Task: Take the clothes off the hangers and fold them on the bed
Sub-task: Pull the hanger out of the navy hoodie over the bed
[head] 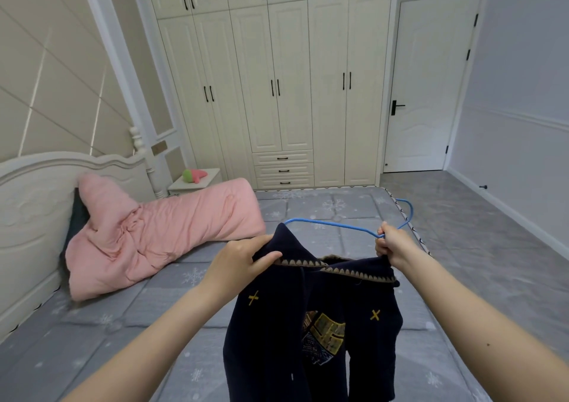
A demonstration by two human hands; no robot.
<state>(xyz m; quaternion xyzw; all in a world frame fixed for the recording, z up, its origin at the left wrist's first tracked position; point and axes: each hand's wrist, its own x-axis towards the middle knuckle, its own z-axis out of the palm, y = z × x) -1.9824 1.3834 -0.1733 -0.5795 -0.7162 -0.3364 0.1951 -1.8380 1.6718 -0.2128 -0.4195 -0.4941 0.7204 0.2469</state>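
While your left hand [243, 260] pinches the navy top [311, 324] at its shoulder, your right hand [394, 244] has its fingers clamped on the blue hanger [332, 224] and collar, above the bed [308, 210]. Beyond lie a pink quilt [160, 232], wardrobe [277, 78] and door [428, 87]. No writing is legible.

The bottom of the dark top [311, 334] runs off the picture. One end of the blue hanger [332, 224] hides inside it.
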